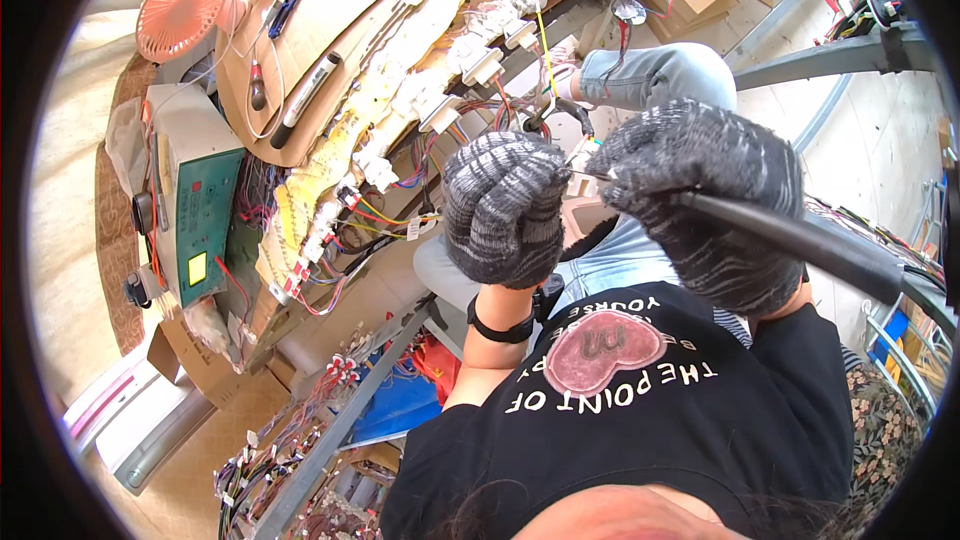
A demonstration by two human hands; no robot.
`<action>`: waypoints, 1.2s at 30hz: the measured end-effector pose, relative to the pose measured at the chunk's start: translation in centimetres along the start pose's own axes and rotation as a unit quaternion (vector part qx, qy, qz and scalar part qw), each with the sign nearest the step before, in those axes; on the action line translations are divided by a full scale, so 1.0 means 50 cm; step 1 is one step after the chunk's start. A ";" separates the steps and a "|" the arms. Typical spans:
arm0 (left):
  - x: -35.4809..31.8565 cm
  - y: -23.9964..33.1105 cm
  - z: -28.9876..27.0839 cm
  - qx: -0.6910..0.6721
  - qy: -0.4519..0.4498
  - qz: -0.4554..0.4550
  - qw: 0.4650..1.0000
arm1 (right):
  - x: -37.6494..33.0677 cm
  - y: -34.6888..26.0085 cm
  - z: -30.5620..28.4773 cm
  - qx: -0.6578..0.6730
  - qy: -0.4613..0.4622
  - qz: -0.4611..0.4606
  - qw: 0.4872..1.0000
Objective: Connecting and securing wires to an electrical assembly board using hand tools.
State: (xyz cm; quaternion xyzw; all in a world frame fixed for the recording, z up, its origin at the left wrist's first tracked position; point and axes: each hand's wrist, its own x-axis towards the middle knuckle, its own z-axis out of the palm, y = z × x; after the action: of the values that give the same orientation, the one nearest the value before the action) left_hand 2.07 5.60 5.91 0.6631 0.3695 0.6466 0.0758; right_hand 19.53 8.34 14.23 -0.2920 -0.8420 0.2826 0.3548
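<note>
My left hand, in a grey and black knit glove, is closed with its fingertips pinched on a thin dark wire that spans the small gap to my right hand. My right hand, gloved alike, is wrapped round a long black tube-like piece that runs off toward the right edge; whether it is a sleeved cable or a tool handle I cannot tell. Just above the gap, a black-wrapped cable with a few coloured wires hangs from the board's edge. The fingers hide the wire's ends.
A tilted board carries a yellow-and-white taped harness with white connectors. On it lie a black marker, a screwdriver and an orange fan. Left stands a green-fronted tester box. Wire bundles and metal rails lie below.
</note>
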 end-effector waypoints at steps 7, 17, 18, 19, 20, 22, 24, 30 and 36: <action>0.007 0.016 0.020 0.017 0.076 -0.136 0.988 | -0.025 0.002 0.033 -0.114 0.046 -0.099 0.987; 0.013 0.061 0.041 -0.059 0.124 -0.348 0.928 | -0.065 0.002 0.071 -0.249 0.103 -0.078 0.960; 0.013 0.061 0.042 -0.058 0.131 -0.348 0.927 | -0.064 0.000 0.074 -0.247 0.108 -0.071 0.961; 0.013 0.058 0.040 -0.038 0.114 -0.343 0.932 | -0.064 -0.001 0.076 -0.245 0.113 -0.062 0.961; 0.013 0.056 0.038 -0.019 0.099 -0.338 0.936 | -0.062 -0.001 0.075 -0.219 0.113 -0.053 0.968; 0.014 0.041 0.042 -0.003 0.096 -0.276 0.956 | -0.058 0.008 0.097 -0.124 0.169 -0.016 0.978; 0.020 0.039 0.040 0.029 0.072 -0.217 0.973 | -0.054 0.009 0.101 -0.086 0.212 0.011 0.973; 0.043 0.055 0.035 -0.002 0.054 -0.282 0.958 | -0.050 0.038 0.079 -0.172 0.149 -0.086 0.970; 0.039 0.053 0.058 -0.006 0.086 -0.289 0.953 | -0.047 0.042 0.085 -0.095 0.218 -0.034 0.971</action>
State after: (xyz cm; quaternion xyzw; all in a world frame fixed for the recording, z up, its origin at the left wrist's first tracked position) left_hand 5.57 5.94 8.55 0.4694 0.5465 0.6537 0.2317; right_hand 18.27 6.95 9.28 -0.3500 -0.7769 0.1180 0.5100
